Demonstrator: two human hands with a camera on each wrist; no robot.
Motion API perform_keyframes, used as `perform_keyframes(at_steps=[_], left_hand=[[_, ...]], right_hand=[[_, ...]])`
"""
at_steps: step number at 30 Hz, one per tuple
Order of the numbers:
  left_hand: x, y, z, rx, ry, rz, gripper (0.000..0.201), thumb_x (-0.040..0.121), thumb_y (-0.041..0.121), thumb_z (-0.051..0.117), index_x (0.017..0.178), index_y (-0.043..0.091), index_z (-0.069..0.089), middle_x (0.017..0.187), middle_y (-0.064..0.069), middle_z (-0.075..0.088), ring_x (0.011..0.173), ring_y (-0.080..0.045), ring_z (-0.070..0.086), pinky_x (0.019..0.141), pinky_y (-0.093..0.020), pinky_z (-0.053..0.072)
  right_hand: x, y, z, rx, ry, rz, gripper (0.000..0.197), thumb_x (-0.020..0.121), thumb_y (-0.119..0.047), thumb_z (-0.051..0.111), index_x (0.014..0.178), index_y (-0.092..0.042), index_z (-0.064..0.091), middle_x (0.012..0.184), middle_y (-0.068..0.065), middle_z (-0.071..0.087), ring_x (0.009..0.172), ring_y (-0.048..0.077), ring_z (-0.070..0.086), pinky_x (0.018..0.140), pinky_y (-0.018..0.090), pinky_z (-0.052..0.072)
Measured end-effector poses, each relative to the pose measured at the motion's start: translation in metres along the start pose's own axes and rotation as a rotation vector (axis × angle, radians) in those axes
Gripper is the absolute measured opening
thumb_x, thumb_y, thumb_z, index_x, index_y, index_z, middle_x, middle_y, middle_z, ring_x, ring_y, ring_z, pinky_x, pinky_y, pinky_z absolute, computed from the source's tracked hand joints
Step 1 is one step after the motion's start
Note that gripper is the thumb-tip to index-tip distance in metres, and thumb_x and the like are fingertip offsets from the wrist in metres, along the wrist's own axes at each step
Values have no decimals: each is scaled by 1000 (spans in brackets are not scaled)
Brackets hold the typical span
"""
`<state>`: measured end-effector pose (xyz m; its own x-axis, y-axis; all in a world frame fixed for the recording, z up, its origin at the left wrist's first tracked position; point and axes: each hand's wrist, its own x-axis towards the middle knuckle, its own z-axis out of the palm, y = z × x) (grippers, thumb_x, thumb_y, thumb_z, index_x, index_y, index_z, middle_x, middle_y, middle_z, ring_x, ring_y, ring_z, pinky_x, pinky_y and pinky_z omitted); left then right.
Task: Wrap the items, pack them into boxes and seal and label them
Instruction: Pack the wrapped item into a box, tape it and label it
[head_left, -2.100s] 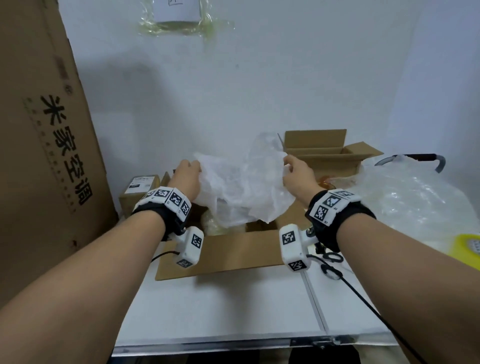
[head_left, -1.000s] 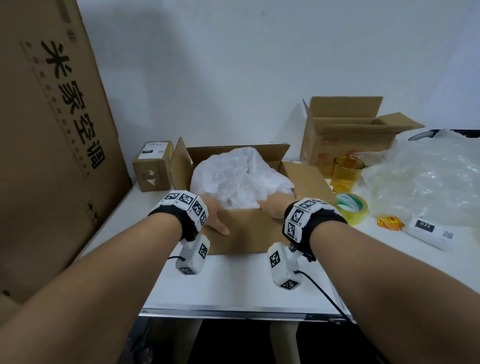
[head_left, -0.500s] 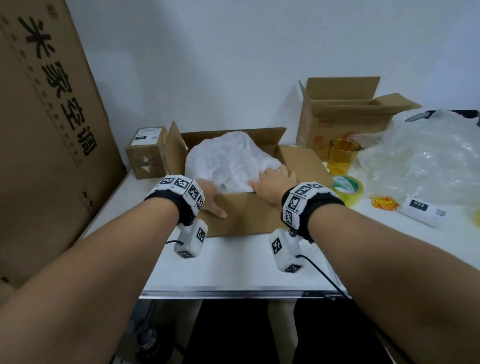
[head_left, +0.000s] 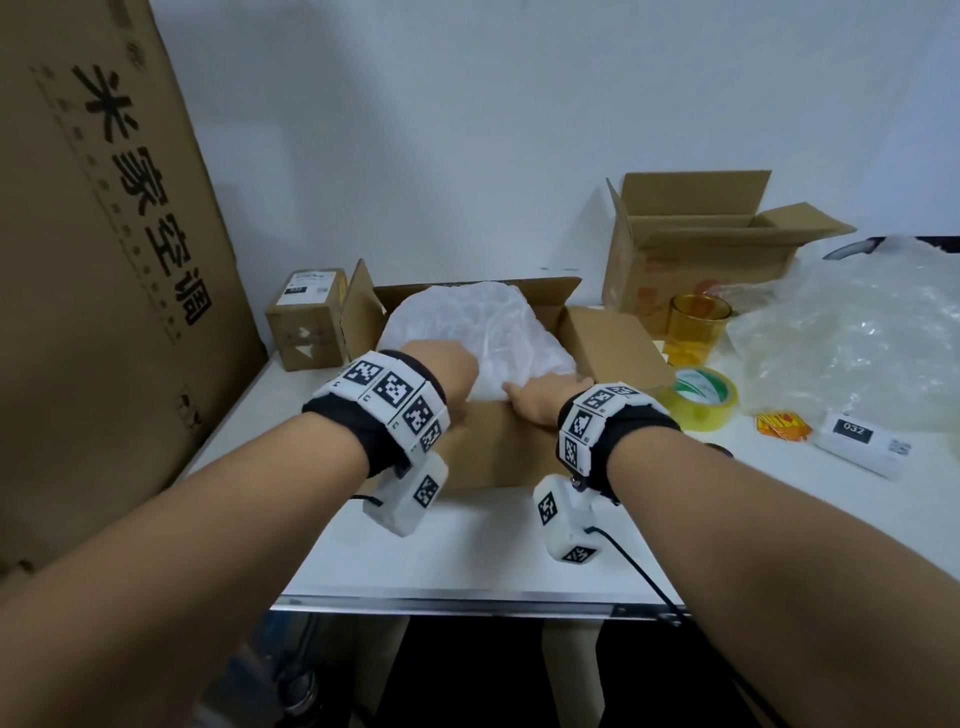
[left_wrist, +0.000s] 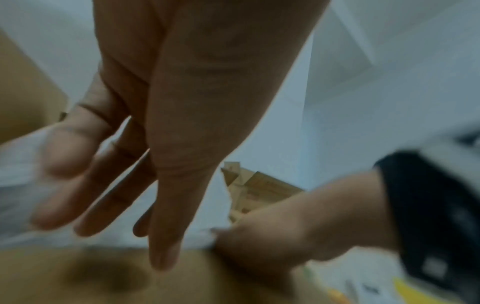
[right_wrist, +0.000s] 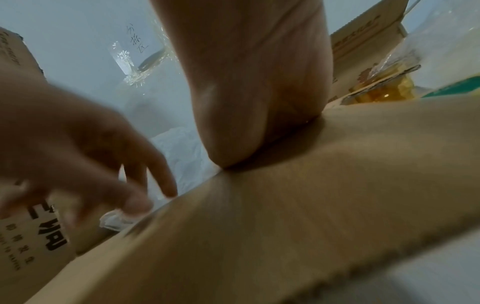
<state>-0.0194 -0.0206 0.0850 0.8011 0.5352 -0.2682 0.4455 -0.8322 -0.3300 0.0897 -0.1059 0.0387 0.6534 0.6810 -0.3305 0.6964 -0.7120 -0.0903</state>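
Hands both sit at the near edge of the open cardboard box (head_left: 519, 447). Left hand (head_left: 441, 371) is released: fingers straight and spread, lying against the white wrapped bundle (head_left: 483, 332), nothing gripped. Right hand (head_left: 540, 397) rests palm down on the near front flap (right_wrist: 285, 216), heel of the palm pressed on the cardboard; its fingers reach over the flap edge to the wrap, and whether they pinch it I cannot tell.

Bundle fills the box and mounds above its rim. Box flaps are all open: back flap up, left flap up, right flap folded outward.

Box stands on a white table (head_left: 467, 551). Just right of it: a roll of yellow tape (head_left: 698, 397) lying flat, an amber glass (head_left: 696, 330) upright behind the tape. Second open carton (head_left: 696, 249) at the back right. Heap of clear bubble wrap (head_left: 852, 332) at the far right, with a white label tag (head_left: 862, 447) marked 032 in front of it. Small sealed carton (head_left: 306, 317) left of the box, beside a tall printed carton (head_left: 104, 260) standing at the table's left.
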Motion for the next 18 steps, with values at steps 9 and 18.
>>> perform_keyframes(at_steps=[9,18], left_hand=[[18,-7,-11,-77,138,10,111,71,68,71,154,41,2,164,-2,-4,146,-38,14,110,-57,28],[39,-26,26,92,-160,-76,137,40,92,65,141,58,-21,163,0,-18,147,-39,18,111,-57,29]], right_hand=[[-1,9,7,-78,-11,-83,121,66,-97,27,154,-14,20,157,19,22,144,40,19,117,50,16],[12,19,14,-121,15,-226,107,76,-61,69,155,-24,8,159,7,17,146,38,8,112,61,22]])
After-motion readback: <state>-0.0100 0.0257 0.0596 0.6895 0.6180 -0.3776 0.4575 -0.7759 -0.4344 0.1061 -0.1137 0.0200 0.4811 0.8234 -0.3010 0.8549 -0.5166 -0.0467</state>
